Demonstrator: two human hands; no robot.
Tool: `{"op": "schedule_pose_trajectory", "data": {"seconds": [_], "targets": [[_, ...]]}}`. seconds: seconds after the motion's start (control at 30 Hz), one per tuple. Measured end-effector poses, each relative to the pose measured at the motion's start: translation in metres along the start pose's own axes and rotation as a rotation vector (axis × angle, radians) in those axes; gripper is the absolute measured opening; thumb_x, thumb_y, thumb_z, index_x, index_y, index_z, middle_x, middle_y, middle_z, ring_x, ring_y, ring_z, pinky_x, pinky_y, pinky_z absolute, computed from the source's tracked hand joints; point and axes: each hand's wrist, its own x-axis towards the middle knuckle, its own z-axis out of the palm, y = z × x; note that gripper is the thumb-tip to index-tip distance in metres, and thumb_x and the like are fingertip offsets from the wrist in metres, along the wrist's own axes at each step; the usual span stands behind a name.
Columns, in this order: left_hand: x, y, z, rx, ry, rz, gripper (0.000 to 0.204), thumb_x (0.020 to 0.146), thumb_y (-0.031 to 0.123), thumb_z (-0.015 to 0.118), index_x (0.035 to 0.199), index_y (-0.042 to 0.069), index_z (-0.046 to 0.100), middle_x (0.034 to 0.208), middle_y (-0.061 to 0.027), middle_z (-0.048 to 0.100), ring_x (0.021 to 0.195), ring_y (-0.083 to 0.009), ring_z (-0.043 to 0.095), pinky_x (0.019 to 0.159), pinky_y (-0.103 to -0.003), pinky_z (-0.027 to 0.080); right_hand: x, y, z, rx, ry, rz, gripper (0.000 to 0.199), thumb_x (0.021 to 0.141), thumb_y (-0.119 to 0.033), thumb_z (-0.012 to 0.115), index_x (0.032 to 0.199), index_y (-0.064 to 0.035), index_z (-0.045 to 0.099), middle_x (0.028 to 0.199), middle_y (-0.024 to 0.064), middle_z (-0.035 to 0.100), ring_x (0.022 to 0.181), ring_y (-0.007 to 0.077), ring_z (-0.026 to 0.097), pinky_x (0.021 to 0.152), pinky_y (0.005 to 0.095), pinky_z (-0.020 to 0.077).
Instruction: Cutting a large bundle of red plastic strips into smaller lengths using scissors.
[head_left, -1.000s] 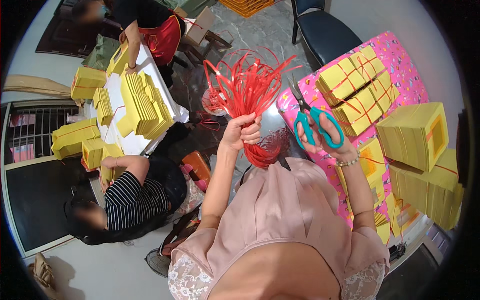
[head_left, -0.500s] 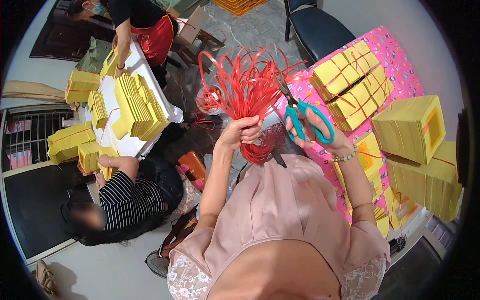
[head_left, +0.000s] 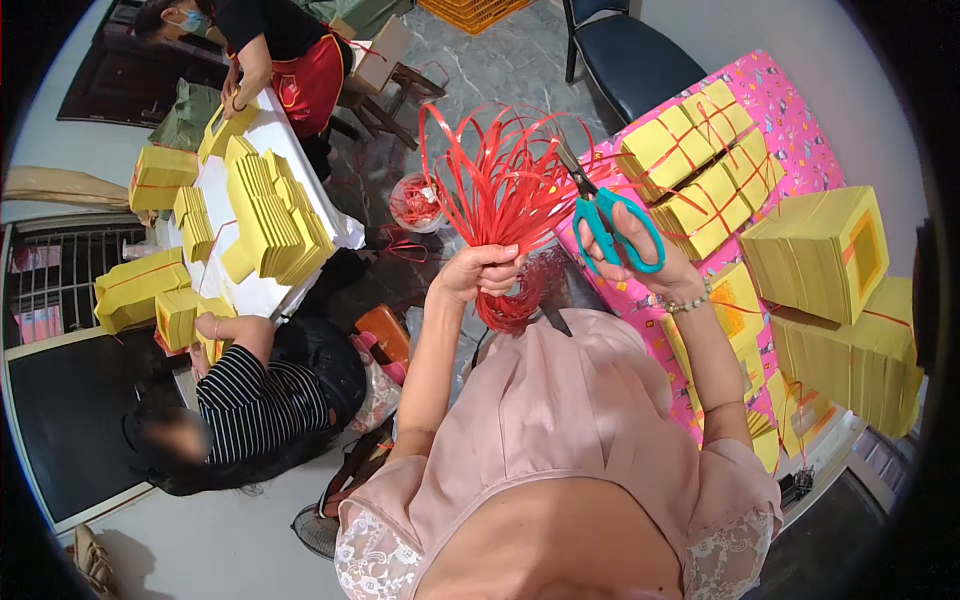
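My left hand [head_left: 480,273] is closed around a thick bundle of red plastic strips [head_left: 490,190], gripping it near the lower end. Above the fist the strips fan out in long loops; below it, a tangle of them hangs down by my pink top. In my right hand [head_left: 640,250] are scissors [head_left: 612,232] with teal handles, my fingers through the grips. Their dark blades point up and to the left, beside the right edge of the fanned strips. Whether a strip lies between the blades I cannot tell.
At right, a pink patterned table [head_left: 800,140] bears yellow paper stacks [head_left: 690,135] tied with red strips. Two co-workers handle yellow stacks at a white table [head_left: 215,275] on the left. A tub of red strips [head_left: 418,203] stands on the floor; a dark chair [head_left: 640,65] is behind.
The scissors have shifted slightly up and to the right, their handles turning a little. The loops at the bundle's left side have swung inward. My left hand keeps its grip.
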Motion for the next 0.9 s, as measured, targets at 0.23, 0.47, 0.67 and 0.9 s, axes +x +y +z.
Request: {"op": "schedule_pose_trajectory", "data": {"seconds": [0.23,0.47,0.67,0.9], "targets": [[-0.001,0.001,0.002,0.023,0.042,0.001,0.025,0.093,0.023,0.043,0.082,0.002,0.052,0.047,0.0081,0.028,0.039,-0.0045,0.021,0.038,-0.022,0.020,-0.005,-0.002,0.003,0.029,0.062,-0.010,0.058,0.086,-0.060,0.042,0.088,-0.0024,0.053,0.065,0.0010,0.048,0.046,0.0052,0.044,0.041,0.0170,0.0309],[-0.004,0.001,0.007,0.138,0.192,0.033,0.026,0.091,0.026,0.048,0.080,0.003,0.052,0.046,0.0079,0.028,0.038,-0.0045,0.022,0.039,-0.022,0.020,-0.009,-0.005,0.010,0.148,-0.055,0.088,0.064,0.088,-0.064,0.032,0.095,-0.0041,0.053,0.068,0.0016,0.051,0.055,0.0052,0.048,0.042,0.0167,0.0288],[-0.003,0.001,0.012,0.207,0.284,0.015,0.026,0.089,0.028,0.051,0.079,0.004,0.054,0.046,0.0080,0.027,0.038,-0.0047,0.022,0.039,-0.022,0.019,-0.001,0.001,0.010,0.119,-0.054,0.132,0.060,0.089,-0.061,0.032,0.097,-0.0062,0.053,0.073,-0.0007,0.051,0.060,0.0045,0.052,0.041,0.0165,0.0370],[-0.001,0.001,0.020,0.235,0.321,0.027,0.026,0.088,0.027,0.053,0.079,0.003,0.054,0.047,0.0079,0.027,0.038,-0.0048,0.022,0.039,-0.022,0.018,0.001,-0.006,0.021,-0.067,0.087,0.153,0.060,0.090,-0.060,0.032,0.101,-0.0042,0.050,0.080,0.0018,0.049,0.064,0.0068,0.051,0.041,0.0159,0.0364]]}}
